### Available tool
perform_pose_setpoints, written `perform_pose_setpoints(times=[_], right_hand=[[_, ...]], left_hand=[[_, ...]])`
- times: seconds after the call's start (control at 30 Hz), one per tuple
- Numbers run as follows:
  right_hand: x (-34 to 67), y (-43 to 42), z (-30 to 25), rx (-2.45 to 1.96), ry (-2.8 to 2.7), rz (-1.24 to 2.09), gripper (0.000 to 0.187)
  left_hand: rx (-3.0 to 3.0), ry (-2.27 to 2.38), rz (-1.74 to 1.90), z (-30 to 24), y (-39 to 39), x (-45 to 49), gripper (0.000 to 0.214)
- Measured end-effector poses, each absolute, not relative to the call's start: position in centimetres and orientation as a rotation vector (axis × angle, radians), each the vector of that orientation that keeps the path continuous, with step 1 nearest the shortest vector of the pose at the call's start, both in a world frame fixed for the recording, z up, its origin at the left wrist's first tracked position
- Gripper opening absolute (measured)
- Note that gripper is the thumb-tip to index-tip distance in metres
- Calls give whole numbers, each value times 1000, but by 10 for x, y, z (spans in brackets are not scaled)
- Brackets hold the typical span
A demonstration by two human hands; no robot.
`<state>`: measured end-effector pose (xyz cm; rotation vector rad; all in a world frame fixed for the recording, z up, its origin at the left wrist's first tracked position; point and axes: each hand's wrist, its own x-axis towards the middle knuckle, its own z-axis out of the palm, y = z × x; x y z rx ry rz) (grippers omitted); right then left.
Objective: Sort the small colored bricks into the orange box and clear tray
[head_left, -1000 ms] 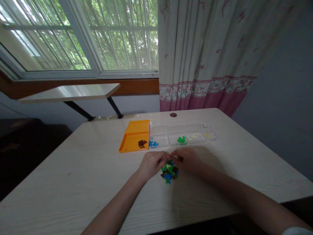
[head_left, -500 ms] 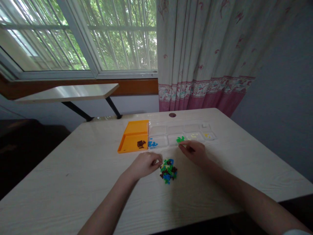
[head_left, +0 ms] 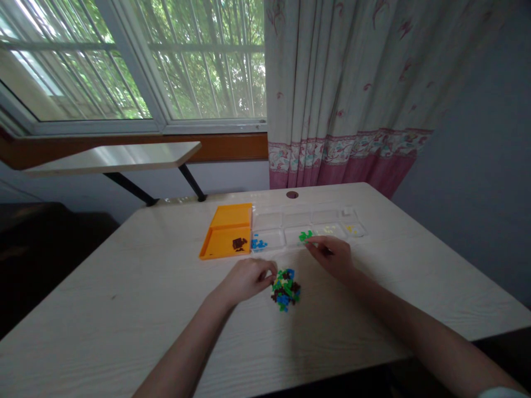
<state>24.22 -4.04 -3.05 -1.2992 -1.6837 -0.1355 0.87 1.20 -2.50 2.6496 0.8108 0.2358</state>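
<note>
A mixed pile of small plastic pieces point(head_left: 285, 290), in green, blue, brown and yellow, lies on the table. My left hand point(head_left: 251, 276) is at the pile's upper left edge, thumb and forefinger curled together in a pinch; what is between them is too small to make out. My right hand point(head_left: 332, 255) reaches over the front rim of a clear tray, fingertips pinched beside the green pieces point(head_left: 306, 236). Whether a piece is in that pinch does not show clearly. Blue pieces point(head_left: 259, 243) lie in the clear box to the left.
An open orange case point(head_left: 219, 240) holds brown pieces point(head_left: 239, 244). Clear lidded boxes point(head_left: 274, 237) stand in a row, with pale yellow pieces point(head_left: 327, 230) and yellow pieces point(head_left: 352, 229) towards the right. A raised shelf point(head_left: 124, 156) stands at the back left, below the window.
My left hand has shifted slightly right, closer to the pile. The fingertips of my right hand have moved a little up and right beside the green pieces.
</note>
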Motion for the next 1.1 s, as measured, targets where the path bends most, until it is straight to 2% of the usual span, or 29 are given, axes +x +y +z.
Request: perform_pose_setpoints(times=[0.27,0.7,0.9,1.1], right_hand=[[247,-38,-31,-1302,-1771,-206,24],[276,-14,-39,-1798,-1607,-94,26],[265,-19,-35,-1709,-1697,-56,25],[239,-35,-33,-1545,-2016,234,20]], left_hand=[[2665,827,246,-24,11,10,14],[2695,870,264,-25,13,9,15],[2697,844,255,-28,13,10,16],[2638,854,361,-27,8,16,21]])
